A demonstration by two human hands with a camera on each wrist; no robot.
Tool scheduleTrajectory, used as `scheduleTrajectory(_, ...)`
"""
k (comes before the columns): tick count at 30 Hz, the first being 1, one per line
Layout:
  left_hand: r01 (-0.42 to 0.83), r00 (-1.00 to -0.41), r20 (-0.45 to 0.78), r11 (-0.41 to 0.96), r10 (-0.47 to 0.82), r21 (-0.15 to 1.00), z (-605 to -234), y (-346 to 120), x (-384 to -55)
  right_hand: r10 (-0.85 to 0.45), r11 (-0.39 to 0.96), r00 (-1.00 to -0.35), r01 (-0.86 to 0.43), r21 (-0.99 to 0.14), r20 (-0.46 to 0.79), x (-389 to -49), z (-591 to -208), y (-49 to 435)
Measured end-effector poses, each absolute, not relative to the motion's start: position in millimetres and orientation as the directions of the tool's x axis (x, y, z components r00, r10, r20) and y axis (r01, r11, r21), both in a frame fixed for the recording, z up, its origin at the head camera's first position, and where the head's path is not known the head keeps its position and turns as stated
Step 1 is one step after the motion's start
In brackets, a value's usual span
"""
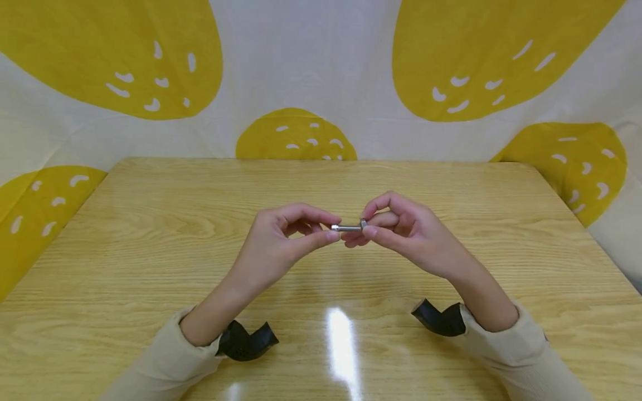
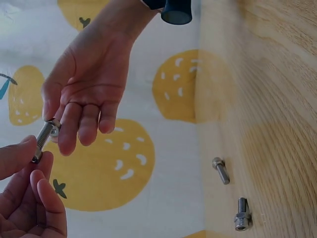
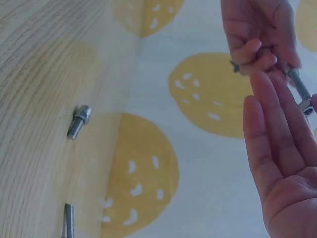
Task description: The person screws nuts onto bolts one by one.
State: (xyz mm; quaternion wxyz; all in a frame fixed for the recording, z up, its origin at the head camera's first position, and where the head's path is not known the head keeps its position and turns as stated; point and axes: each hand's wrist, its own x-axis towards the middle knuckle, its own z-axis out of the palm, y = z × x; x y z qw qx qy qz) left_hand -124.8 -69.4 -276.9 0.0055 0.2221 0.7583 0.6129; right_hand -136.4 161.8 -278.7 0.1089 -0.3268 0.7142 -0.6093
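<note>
A silver bolt [image 1: 347, 228] spans the gap between both hands above the wooden table. My left hand [image 1: 281, 236] pinches its head end between thumb and fingertips. At the other end, my right hand [image 1: 406, 231] pinches a nut [image 1: 363, 223] between thumb and index finger. The left wrist view shows the bolt's threaded shank [image 2: 43, 135] with the nut [image 2: 54, 130] at its upper end. In the right wrist view, the right hand's other fingers [image 3: 270, 131] extend beside the nut [image 3: 306, 106]. How far the nut is threaded on cannot be told.
On the table [image 2: 277, 148] lie a bolt [image 2: 221, 170] and another bolt [image 2: 241, 218] with a nut-like collar near its head, seen in the wrist views. A white cloth with yellow fruit shapes [image 1: 296, 136] hangs behind the table. Black mounts [image 1: 246, 341] sit at both wrists.
</note>
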Motion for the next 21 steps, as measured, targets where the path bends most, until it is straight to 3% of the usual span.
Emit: scheduleTrajectory(21,0.44,-0.867,0.387,0.119,0.313,0.89,-281.8,-66.5,-125.7,-0.574,0.021,-0.775,-0.335,-0.942,0.263,-131.5,-281.7,159.1)
